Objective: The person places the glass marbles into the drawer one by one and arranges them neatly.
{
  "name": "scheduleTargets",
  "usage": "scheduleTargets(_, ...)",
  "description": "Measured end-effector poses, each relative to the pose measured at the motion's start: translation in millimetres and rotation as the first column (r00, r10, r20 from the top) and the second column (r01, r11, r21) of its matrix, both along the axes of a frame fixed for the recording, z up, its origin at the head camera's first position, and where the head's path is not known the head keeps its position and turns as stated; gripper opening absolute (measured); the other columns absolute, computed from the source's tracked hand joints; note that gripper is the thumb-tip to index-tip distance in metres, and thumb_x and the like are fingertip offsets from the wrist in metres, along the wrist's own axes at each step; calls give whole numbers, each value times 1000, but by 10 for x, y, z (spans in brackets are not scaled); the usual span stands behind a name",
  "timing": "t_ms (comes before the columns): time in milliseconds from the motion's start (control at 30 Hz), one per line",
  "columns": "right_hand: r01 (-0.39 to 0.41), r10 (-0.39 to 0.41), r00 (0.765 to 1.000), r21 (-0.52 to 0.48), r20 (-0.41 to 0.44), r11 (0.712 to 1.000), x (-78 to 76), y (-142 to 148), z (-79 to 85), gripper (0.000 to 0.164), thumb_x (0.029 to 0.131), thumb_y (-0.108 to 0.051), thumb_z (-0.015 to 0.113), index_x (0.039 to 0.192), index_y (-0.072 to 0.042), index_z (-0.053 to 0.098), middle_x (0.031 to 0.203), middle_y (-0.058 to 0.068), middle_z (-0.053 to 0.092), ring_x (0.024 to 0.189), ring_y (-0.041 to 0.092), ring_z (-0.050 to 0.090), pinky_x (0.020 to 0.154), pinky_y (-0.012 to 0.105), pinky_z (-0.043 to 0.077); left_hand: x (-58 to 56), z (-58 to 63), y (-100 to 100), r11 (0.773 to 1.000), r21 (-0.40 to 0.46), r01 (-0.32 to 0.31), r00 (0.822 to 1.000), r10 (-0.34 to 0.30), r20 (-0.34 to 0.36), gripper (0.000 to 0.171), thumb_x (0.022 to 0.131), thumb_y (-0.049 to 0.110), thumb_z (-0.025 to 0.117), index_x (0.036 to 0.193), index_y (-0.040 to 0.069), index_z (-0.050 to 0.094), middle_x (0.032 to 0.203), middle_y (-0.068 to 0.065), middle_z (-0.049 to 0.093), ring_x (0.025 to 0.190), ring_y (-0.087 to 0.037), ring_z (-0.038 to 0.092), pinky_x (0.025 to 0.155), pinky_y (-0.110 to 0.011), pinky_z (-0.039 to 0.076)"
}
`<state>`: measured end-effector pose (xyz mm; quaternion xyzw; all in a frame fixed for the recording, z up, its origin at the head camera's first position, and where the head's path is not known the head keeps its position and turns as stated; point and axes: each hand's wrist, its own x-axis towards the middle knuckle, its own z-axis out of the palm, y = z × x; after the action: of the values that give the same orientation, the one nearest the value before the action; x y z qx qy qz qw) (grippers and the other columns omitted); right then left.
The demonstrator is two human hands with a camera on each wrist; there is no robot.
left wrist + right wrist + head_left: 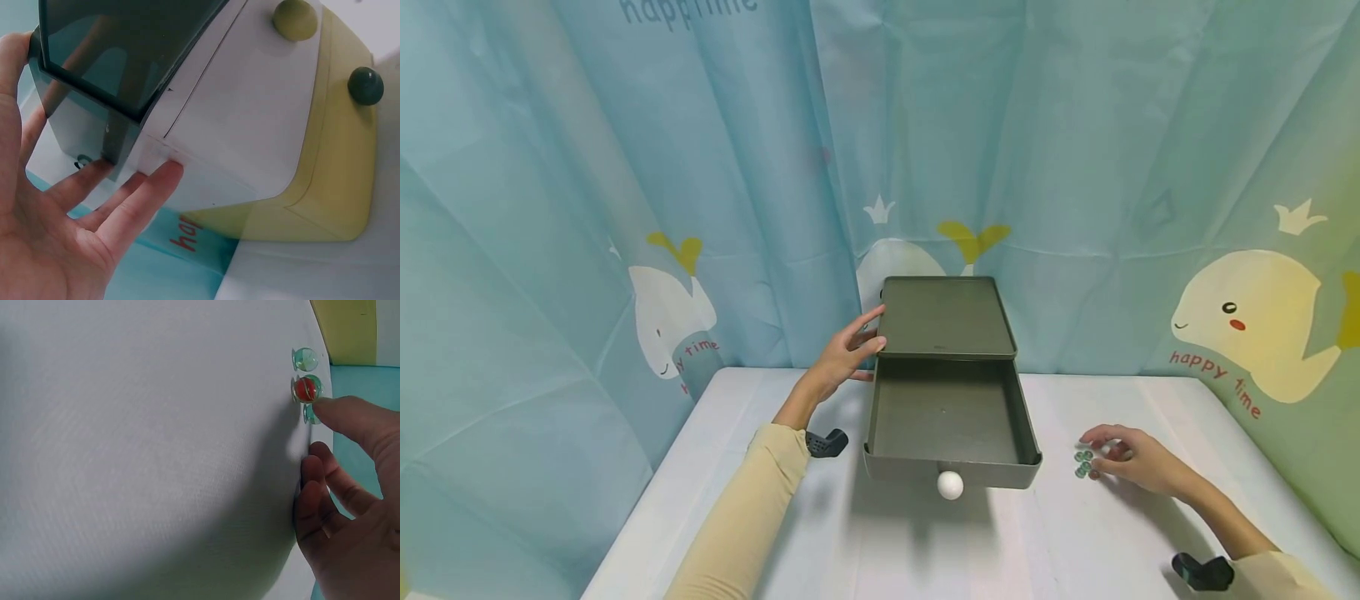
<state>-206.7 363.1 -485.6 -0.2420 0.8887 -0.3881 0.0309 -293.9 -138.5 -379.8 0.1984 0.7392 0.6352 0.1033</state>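
A small drawer cabinet [947,317] with a dark green top stands at the table's middle. Its green top drawer [943,417] is pulled out, showing a bare floor and a white knob [950,485]. My left hand [842,358] rests against the cabinet's left side, fingers spread and thumb at the top edge. On the right of the table lie several clear greenish glass marbles [1082,465]. Over them is my right hand [1142,462], fingers loosely bent. In the right wrist view its thumb tip overlaps a marble beside a red-centred marble [305,389].
Below the green drawer, the left wrist view shows a white drawer [250,106] with a yellow knob [295,20] and a yellow drawer [350,175] with a dark green knob [365,86]. A blue-green whale-print curtain [1075,167] hangs behind the white table [1075,550].
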Motion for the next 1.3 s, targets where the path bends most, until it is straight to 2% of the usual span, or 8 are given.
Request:
scheduleTargets(233, 21, -21, 999, 9, -49, 1000, -12, -2, -47, 23, 88, 4, 74, 109, -2, 71, 81, -3, 74, 71, 7, 62, 64, 24, 42, -3, -6, 0, 1000, 5, -2, 1000, 2, 3, 61, 104, 31, 59, 159, 41, 36, 166, -13, 29, 149, -30, 35, 95, -58, 54)
scheduleTargets(400, 63, -62, 996, 11, -69, 998, -6, -12, -96, 21, 88, 3, 75, 106, -6, 72, 86, -3, 70, 70, 4, 59, 59, 24, 43, 0, -3, -2, 1000, 5, -1, 1000, 1, -2, 61, 104, 30, 59, 160, 41, 35, 166, -13, 29, 150, -29, 34, 95, -58, 54)
scheduleTargets(767, 119, -119, 993, 25, 7, 993, 13, -22, -98, 19, 90, 1, 74, 107, -6, 71, 86, -2, 70, 69, 6, 57, 57, 24, 47, 11, 3, -1, 1000, 1, -9, 1000, 9, -1, 61, 104, 31, 59, 160, 41, 35, 165, -13, 30, 149, -31, 36, 95, -59, 54)
scheduleTargets(933, 146, -147, 989, 24, 8, 989, 17, -24, -111, 18, 89, 1, 75, 105, -6, 72, 88, -2, 69, 70, 6, 57, 58, 24, 46, 5, -4, 1, 1000, -1, -16, 1000, 16, 2, 61, 104, 32, 60, 159, 42, 36, 165, -12, 31, 148, -30, 38, 95, -58, 54)
scheduleTargets(1300, 133, -134, 991, 36, 17, 990, 2, -10, -113, 18, 90, -1, 73, 107, -7, 71, 85, -4, 71, 71, 6, 60, 60, 25, 47, -11, -20, 1, 1000, -1, -9, 1000, 9, 2, 61, 104, 32, 60, 159, 41, 36, 165, -12, 31, 149, -29, 35, 96, -59, 53)
